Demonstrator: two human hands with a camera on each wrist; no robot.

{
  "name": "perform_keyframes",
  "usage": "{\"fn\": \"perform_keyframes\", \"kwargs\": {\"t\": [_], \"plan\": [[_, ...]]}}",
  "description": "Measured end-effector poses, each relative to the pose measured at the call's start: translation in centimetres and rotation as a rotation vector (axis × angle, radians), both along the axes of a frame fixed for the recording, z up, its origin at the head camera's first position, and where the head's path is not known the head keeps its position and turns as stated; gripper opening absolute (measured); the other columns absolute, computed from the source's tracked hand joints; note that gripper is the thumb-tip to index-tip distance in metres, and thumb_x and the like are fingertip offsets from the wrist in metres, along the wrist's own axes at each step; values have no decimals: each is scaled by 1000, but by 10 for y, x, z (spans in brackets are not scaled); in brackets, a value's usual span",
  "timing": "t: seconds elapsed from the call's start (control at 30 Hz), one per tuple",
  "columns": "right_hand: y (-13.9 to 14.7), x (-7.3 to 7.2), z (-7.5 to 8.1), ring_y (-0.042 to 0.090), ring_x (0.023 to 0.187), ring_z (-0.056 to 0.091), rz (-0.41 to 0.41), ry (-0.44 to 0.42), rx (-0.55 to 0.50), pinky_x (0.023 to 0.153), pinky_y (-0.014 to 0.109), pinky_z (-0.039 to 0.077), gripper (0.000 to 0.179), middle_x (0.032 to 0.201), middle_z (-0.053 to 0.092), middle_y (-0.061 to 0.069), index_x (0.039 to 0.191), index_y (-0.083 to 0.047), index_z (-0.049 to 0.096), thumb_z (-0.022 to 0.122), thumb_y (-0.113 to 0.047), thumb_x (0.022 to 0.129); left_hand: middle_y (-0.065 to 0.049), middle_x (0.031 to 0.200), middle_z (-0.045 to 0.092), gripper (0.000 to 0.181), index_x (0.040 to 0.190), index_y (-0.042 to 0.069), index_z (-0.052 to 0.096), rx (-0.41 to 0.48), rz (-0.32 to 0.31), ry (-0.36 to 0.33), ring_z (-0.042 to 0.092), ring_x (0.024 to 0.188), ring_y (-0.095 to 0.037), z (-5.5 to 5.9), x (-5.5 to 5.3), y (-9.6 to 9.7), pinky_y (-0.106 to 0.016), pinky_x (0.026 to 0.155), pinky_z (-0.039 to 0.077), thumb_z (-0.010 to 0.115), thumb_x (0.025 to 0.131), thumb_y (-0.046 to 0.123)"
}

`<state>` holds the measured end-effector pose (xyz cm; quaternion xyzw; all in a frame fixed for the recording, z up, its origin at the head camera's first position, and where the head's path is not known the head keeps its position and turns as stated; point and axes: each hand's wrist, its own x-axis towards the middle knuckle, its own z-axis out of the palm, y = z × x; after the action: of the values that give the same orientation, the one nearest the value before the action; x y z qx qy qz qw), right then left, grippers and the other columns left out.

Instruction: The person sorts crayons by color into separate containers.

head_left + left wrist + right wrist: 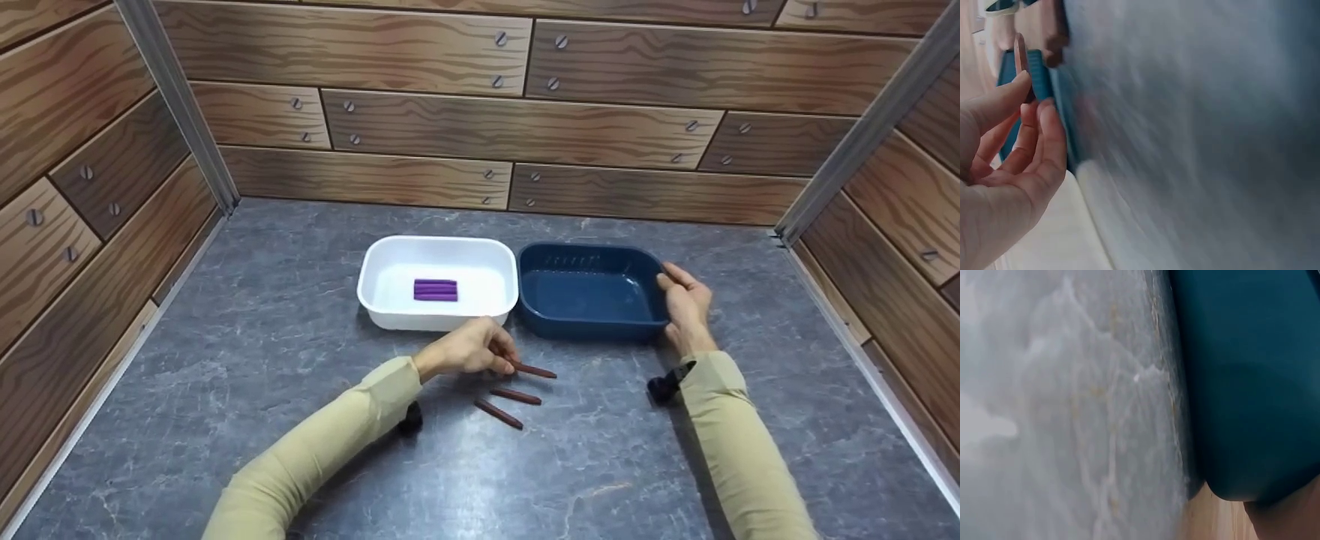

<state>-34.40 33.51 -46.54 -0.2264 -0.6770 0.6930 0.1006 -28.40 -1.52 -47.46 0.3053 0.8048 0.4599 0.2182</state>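
My left hand (469, 349) pinches one end of a slim brown stick (536, 370) between thumb and fingers, in front of the two tubs. The left wrist view shows this stick (1021, 53) pointing away from the fingertips. Two more brown sticks, a middle one (516, 396) and a nearer one (498, 414), lie on the tabletop just below that hand. At the right end of a dark blue tub (585, 330), my right hand (686, 304) grips the rim. The right wrist view is mostly filled by the tub's outer wall (1247, 394).
A white tub (420, 321) stands against the blue one's left side. Several purple sticks (435, 290) lie side by side on its floor. Wood-plank-patterned walls (420, 124) enclose the grey marbled tabletop (247, 315) at the back and both sides.
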Motion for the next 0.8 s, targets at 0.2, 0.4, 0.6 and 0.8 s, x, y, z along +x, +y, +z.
{"fn": "perform_keyframes", "kwargs": {"t": [0.2,0.4,0.6,0.8], "plan": [[-1,-1,-1,15,143,33,-3,6,-21,117,29,26,45,155,40,3,144,-12,50,55,-13,99,-6,82,72,11,94,4,76,-2,44,42,61,69,-12,7,5,5,-20,56,47,71,86,0],[0,-1,-1,14,144,30,-6,-10,-42,118,30,24,46,157,37,1,144,-14,50,56,-14,99,-3,88,74,13,97,8,76,28,79,47,64,75,-13,17,7,12,-23,64,51,71,86,3],[1,-1,0,12,145,28,-9,-19,-75,118,29,24,47,158,35,-2,144,-15,50,57,-14,98,-4,93,75,14,100,7,76,79,97,50,62,75,-6,31,1,23,-22,66,51,71,87,5],[4,0,-1,12,146,25,6,-41,-117,119,29,22,49,160,31,-5,146,-17,47,57,-17,99,-3,94,74,14,101,8,76,92,145,62,64,80,-9,39,-8,34,-24,72,53,71,88,7]]}}
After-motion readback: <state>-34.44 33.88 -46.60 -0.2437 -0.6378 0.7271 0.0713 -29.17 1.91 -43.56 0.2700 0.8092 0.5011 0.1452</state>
